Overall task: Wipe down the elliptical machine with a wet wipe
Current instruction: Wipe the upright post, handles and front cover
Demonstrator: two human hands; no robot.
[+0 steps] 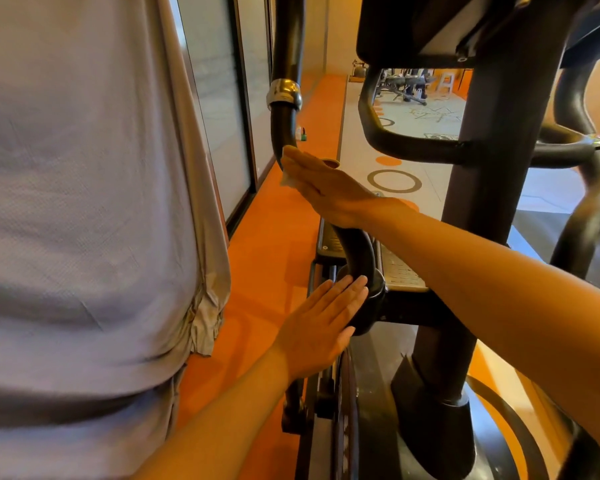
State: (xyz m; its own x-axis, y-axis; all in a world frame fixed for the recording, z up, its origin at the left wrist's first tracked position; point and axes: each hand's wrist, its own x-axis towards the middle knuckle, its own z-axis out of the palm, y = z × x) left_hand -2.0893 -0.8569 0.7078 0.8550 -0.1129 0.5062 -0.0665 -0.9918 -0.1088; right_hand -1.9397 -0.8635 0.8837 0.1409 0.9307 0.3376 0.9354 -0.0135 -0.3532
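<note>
Black curved tubular handlebar arm (355,244) of the elliptical machine: my right hand (329,192) lies flat across it, fingers pressed together, holding a crumpled white wet wipe (287,181) against the tube. My left hand (321,327), fingers extended and together, rests on the arm's lower black pivot joint (371,306). Orange floor (267,244) below.

Your right hand (329,192) hides most of the wet wipe (287,181) and the handlebar (284,133) beneath it; the console (430,26) is cut off at the top edge.
</note>
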